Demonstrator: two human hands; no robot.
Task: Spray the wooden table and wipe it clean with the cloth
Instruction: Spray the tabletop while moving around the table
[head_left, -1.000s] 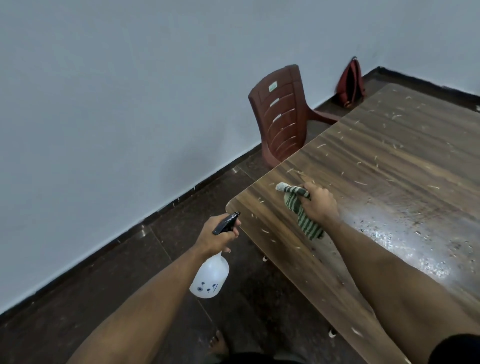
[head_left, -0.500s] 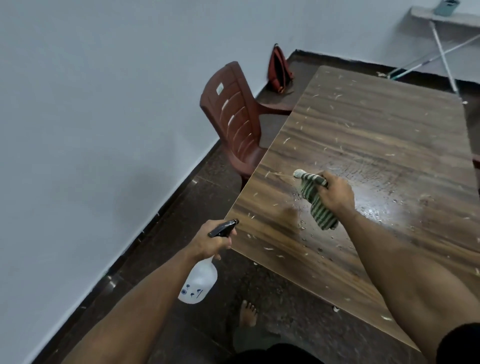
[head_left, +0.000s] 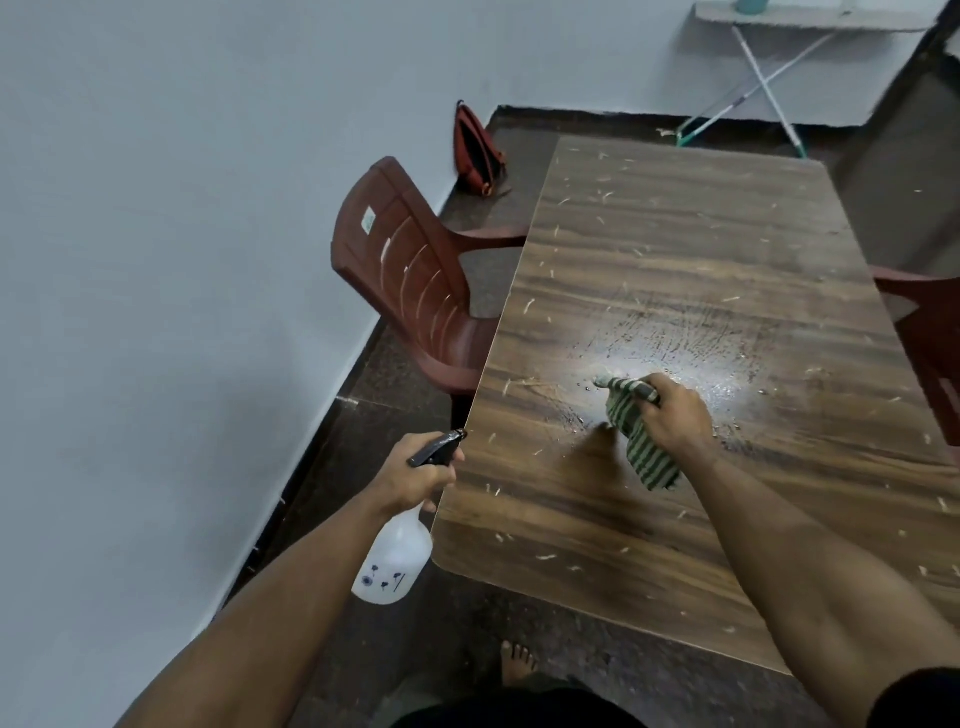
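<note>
Wall (head_left: 156, 260): pale, fills the left side and runs along the far end; a dark skirting strip marks where it meets the floor.
Left hand (head_left: 415, 475): held off the near-left corner of the bench, fingers wrapped round the neck and trigger of the spray bottle; the fingertips are hidden under the hand.
Spray bottle (head_left: 395, 558): white body with small dark flower prints, hangs below the left hand over the dark floor; its black nozzle points toward the bench edge. How much liquid is inside cannot be made out.
Left chair (head_left: 410, 280): reddish-brown plastic, pushed against the left edge of the bench; its seat front and legs are hidden by the bench top.
Bag (head_left: 475, 150): red, leans on the wall at the far-left corner, beyond the chair.
Foot (head_left: 517, 662): bare toes on the floor at the near edge, partly cut off by dark clothing.
Bench (head_left: 675, 234): wood-grain top strewn with pale shavings or scraps; a wet, shiny patch lies around the middle; the right side is cut off by the frame.
Cloth (head_left: 641, 441): green with dark stripes, bunched on the wet patch; its middle is covered by the hand.
Right hand (head_left: 675, 418): fingers curled round the cloth, holding it down on the bench top.
Stand (head_left: 763, 78): thin white crossed legs under a shelf at the far wall; the top is cut off.
Right chair (head_left: 930, 343): same reddish-brown, only an arm and part of its side show at the frame's right edge.
</note>
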